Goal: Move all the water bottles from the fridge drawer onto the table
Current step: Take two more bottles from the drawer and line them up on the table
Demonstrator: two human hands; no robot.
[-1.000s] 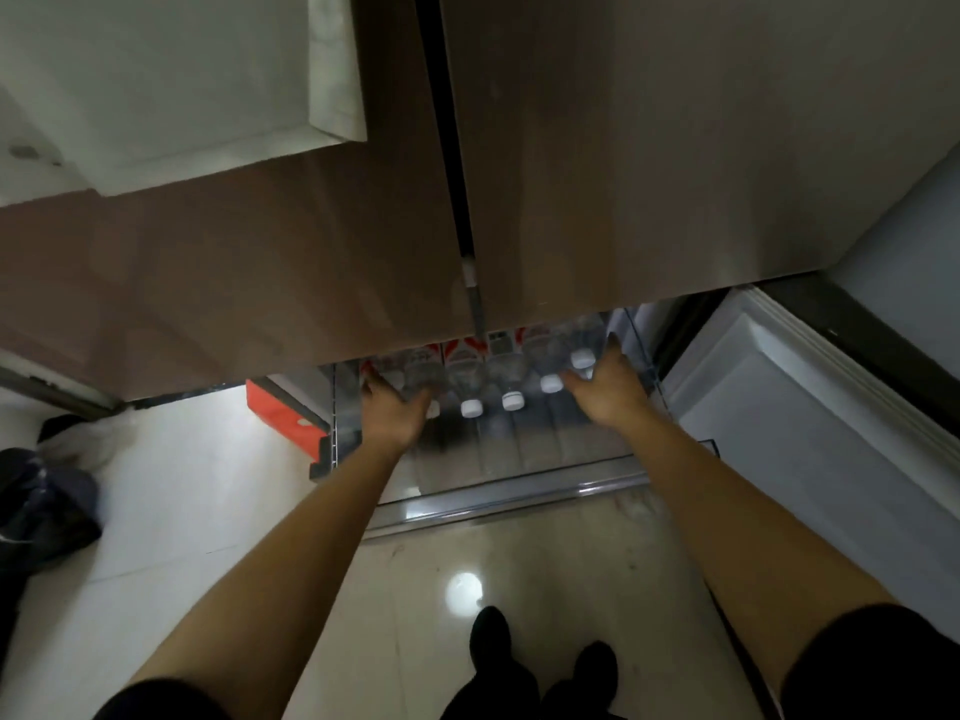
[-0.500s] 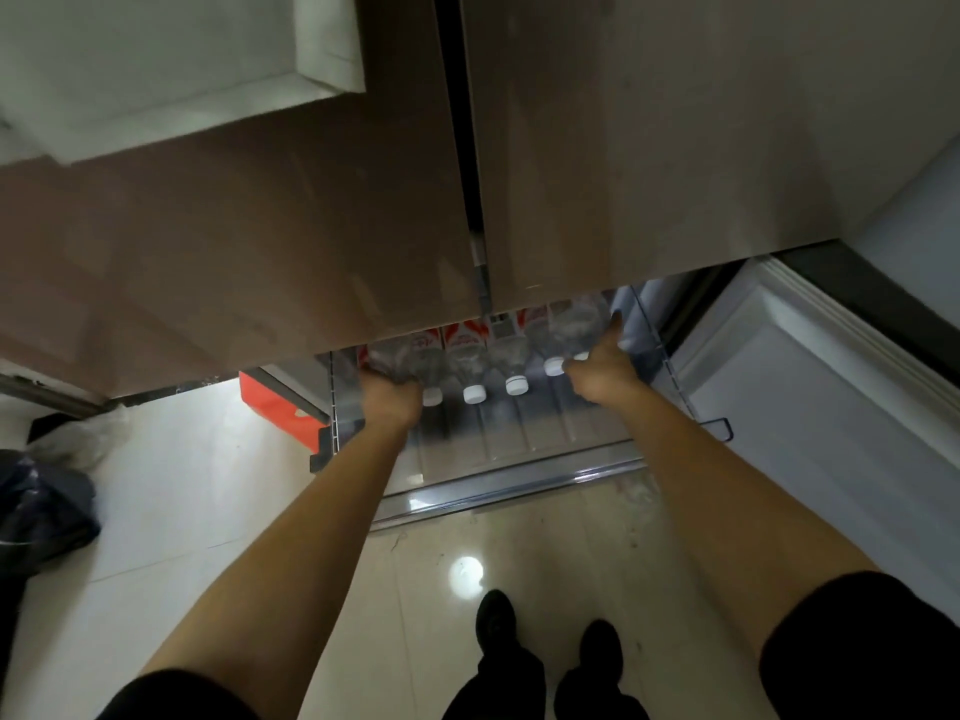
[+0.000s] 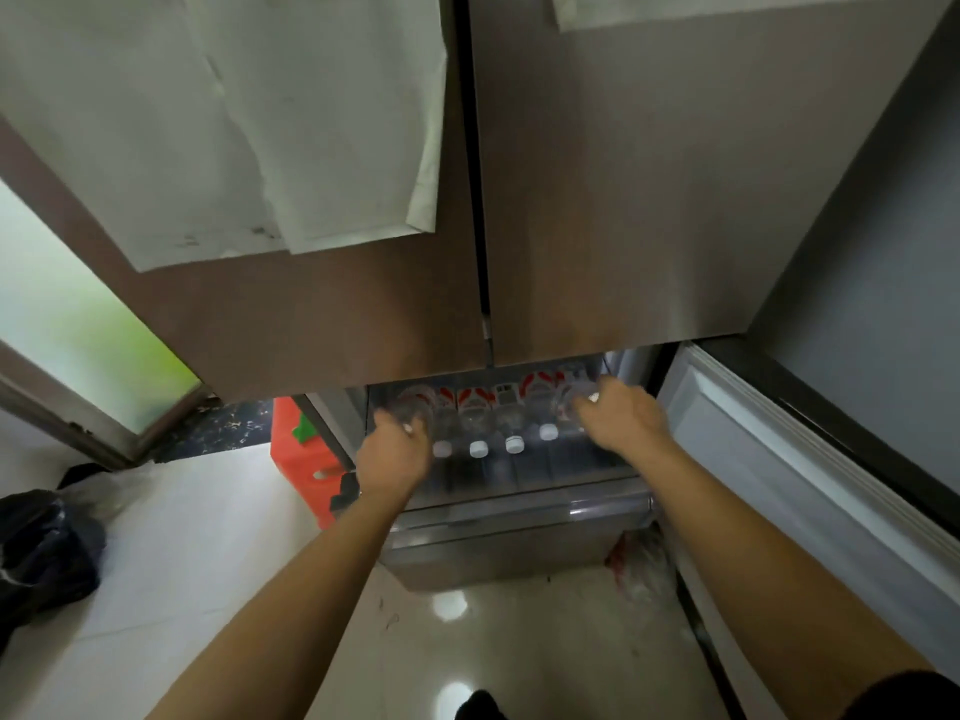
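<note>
Clear left-end bottle (image 3: pixel 415 405) in left hand (image 3: pixel 395 454) | right-end bottle (image 3: pixel 571 396) in right hand (image 3: pixel 621 420)

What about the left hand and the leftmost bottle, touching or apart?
Touching. In the head view the left hand grips the leftmost bottle near its cap.
</note>
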